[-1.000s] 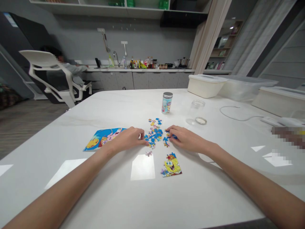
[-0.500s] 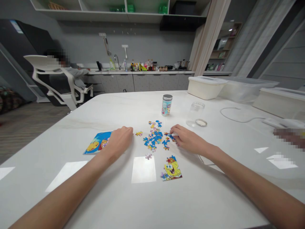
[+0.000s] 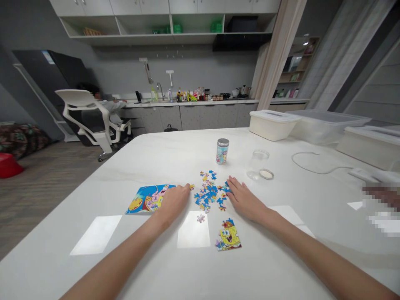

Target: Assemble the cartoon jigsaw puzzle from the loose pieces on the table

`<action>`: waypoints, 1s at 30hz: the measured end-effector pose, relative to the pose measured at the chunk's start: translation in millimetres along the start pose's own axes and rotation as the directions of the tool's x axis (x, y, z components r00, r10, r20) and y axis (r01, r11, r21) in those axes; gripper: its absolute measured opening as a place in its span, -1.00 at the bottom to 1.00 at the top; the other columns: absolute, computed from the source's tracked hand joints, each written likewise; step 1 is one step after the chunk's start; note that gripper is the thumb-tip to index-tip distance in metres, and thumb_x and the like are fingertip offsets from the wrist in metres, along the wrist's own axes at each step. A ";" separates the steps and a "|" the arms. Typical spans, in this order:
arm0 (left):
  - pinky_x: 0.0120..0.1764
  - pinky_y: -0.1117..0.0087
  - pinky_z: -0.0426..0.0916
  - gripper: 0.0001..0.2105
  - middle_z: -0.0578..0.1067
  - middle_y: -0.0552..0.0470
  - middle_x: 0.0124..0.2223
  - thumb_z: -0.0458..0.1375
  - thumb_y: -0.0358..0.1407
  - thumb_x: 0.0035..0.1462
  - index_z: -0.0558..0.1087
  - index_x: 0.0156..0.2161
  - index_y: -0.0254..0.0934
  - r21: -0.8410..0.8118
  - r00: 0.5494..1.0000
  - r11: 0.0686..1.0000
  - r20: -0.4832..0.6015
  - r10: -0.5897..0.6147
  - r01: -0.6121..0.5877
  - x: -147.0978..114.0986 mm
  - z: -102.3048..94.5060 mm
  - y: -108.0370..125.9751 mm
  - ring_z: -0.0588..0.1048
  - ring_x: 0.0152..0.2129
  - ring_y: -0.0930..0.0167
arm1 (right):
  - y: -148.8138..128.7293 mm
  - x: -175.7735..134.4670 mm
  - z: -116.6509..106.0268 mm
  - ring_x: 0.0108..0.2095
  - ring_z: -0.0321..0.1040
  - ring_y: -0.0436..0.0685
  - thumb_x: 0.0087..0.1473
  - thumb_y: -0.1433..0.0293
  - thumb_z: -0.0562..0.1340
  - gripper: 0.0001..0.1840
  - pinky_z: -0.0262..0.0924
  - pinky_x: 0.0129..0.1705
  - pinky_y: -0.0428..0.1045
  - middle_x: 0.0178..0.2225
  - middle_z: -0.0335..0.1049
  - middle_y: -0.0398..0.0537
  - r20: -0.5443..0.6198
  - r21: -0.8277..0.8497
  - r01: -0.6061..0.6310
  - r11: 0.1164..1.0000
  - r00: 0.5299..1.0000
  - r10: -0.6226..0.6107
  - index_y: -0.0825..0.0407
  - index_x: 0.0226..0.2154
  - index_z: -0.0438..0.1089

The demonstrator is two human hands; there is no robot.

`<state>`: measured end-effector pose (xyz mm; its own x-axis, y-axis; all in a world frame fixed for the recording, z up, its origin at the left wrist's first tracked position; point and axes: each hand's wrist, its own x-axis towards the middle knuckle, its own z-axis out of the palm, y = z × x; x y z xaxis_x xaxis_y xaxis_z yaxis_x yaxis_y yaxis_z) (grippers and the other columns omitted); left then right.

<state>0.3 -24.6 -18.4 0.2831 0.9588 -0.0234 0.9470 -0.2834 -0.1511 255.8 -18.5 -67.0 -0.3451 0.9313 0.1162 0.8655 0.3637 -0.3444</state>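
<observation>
My left hand [image 3: 175,202] is closed, its curled fingertips at a yellow puzzle piece [image 3: 192,187] that they partly cover. Under and beside that hand lies the picture sheet [image 3: 146,199], blue with cartoon figures. Fingers stretched and resting low, my right hand [image 3: 245,198] touches the right side of a loose pile of blue and yellow puzzle pieces [image 3: 208,193]. A joined puzzle section [image 3: 229,235] with a yellow cartoon face lies nearer to me. One pale pink puzzle piece [image 3: 200,218] sits apart, below the pile.
Behind the pile stands a printed tin [image 3: 222,152] with a silver lid. To its right are a clear jar [image 3: 259,162] and a round lid [image 3: 266,174]. Storage boxes [image 3: 273,125] and a white cable [image 3: 309,171] occupy the table's right side. A person sits beyond, by a white chair [image 3: 81,100].
My left hand has moved right to the yellow piece, uncovering more of the picture sheet. My right hand's bent fingers have straightened and flattened at the pile. The camera view has tilted up.
</observation>
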 end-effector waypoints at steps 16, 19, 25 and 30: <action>-0.38 0.34 0.38 -0.72 0.55 -0.21 -0.35 -0.10 -0.59 0.17 0.35 -0.09 -0.38 -0.013 0.995 0.997 -0.064 0.081 -0.082 0.6 10.5 11.4 0.58 -0.36 0.21 | -1.8 10.3 -11.8 0.23 0.07 0.15 0.30 0.19 -0.13 -0.53 -0.05 0.27 0.14 0.22 0.15 0.03 -0.092 0.385 0.155 0.910 0.987 -0.129 0.00 0.07 0.28; -0.36 0.34 0.39 -0.72 0.55 -0.22 -0.33 -0.10 -0.55 0.19 0.34 -0.06 -0.38 -0.029 0.993 0.996 -0.079 0.086 -0.089 1.9 12.7 12.1 0.58 -0.34 0.22 | -3.4 10.8 -12.6 0.15 0.17 0.13 0.29 0.24 -0.12 -0.61 0.05 0.21 0.08 0.10 0.27 0.05 -0.206 0.340 0.170 0.925 0.973 -0.103 0.01 -0.07 0.32; -0.35 0.29 0.40 -0.73 0.56 -0.26 -0.35 -0.11 -0.44 0.25 0.33 -0.01 -0.39 -0.063 0.991 0.996 -0.118 0.057 -0.065 2.6 13.9 13.2 0.57 -0.36 0.19 | 0.0 4.8 -14.7 -0.13 0.30 0.19 0.26 0.31 -0.15 -0.66 0.19 0.03 0.13 -0.23 0.32 0.04 -0.348 0.329 0.027 0.944 0.933 0.095 -0.02 -0.29 0.29; -0.35 0.31 0.39 -0.70 0.57 -0.26 -0.35 -0.13 -0.38 0.27 0.31 0.03 -0.38 -0.074 0.989 0.997 -0.146 0.023 -0.034 0.5 10.8 12.9 0.58 -0.37 0.20 | 1.4 -9.1 -14.0 -0.21 0.33 0.21 0.20 0.32 -0.11 -0.70 0.26 -0.09 0.13 -0.30 0.33 0.04 -0.386 0.386 -0.043 0.922 0.900 0.203 -0.03 -0.38 0.28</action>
<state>11.1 -27.5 -31.0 0.3238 0.9388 0.1177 0.9455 -0.3166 -0.0762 265.3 -26.2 -55.5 0.0055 0.9191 0.3940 0.6722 0.2883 -0.6819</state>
